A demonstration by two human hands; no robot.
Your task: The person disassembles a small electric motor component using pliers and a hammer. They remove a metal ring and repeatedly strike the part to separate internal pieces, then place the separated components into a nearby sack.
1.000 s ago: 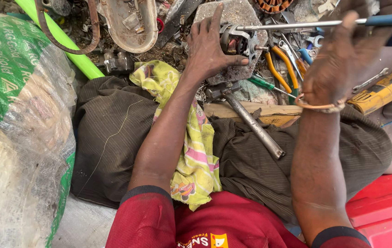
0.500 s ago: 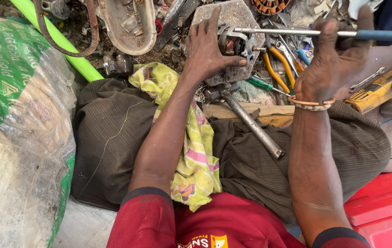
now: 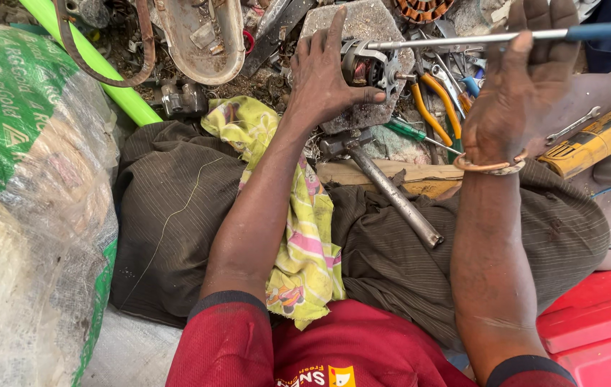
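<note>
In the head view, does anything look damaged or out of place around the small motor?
Nothing looks broken. The left hand steadies a small motor on a grey stone slab, and the right hand holds a long screwdriver to it. Pliers and a hammer lie scattered, untidy, not damaged.

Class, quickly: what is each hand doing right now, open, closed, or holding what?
Left hand: closed on the small motor, fingers spread over it.
Right hand: closed around the long screwdriver.
</note>
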